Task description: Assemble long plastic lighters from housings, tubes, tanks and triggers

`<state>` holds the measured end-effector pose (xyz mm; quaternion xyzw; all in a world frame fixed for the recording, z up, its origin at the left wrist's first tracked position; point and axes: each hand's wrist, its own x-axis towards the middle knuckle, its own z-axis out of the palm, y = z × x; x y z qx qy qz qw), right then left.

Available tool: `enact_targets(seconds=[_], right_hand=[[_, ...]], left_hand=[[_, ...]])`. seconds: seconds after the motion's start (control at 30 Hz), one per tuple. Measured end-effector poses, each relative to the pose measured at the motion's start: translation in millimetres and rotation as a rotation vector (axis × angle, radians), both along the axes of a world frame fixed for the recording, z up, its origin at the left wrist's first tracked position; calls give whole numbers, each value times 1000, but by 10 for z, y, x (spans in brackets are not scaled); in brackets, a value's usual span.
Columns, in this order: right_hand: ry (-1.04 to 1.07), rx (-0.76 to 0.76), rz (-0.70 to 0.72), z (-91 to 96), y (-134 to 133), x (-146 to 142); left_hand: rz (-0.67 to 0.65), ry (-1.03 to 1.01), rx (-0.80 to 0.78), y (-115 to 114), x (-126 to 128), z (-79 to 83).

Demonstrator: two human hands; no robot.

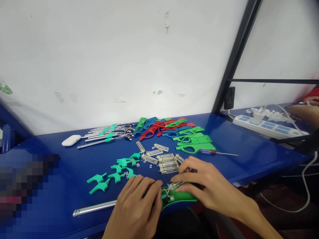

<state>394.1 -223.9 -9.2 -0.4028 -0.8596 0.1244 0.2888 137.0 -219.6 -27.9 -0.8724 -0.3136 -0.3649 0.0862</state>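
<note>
Near the front edge of the table lies an open green lighter handle shell (185, 196), with a long metal tube (96, 208) reaching out to the left. My left hand (138, 202) is closed over the front of the shell, where the tube joins it. Between the thumb and fingers of my right hand (200, 181) is a clear fuel tank (175, 185), held at the shell's open cavity. Small white wires and a black part (167, 199) show inside the shell. Just beyond my hands sit several more clear tanks (168, 163) and teal triggers (116, 168).
Green, blue and red handle shells (169, 126) are piled at the back, left of a screwdriver (219, 152). Several metal tubes with wires (107, 135) lie beside a white case (71, 140). At right are a power strip (269, 126), a black post (234, 56) and another person's arm (305, 114).
</note>
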Motion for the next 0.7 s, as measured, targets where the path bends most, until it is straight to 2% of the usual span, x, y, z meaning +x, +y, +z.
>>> enact_targets(seconds=[0.2,0.7], right_hand=[[-41,64,3,-5,-4,15],[-77,113,-31,26,-37,-19]], left_hand=[[-9,3,-3,-15,6,-2],[-16,7,-3,-5,-2,-9]])
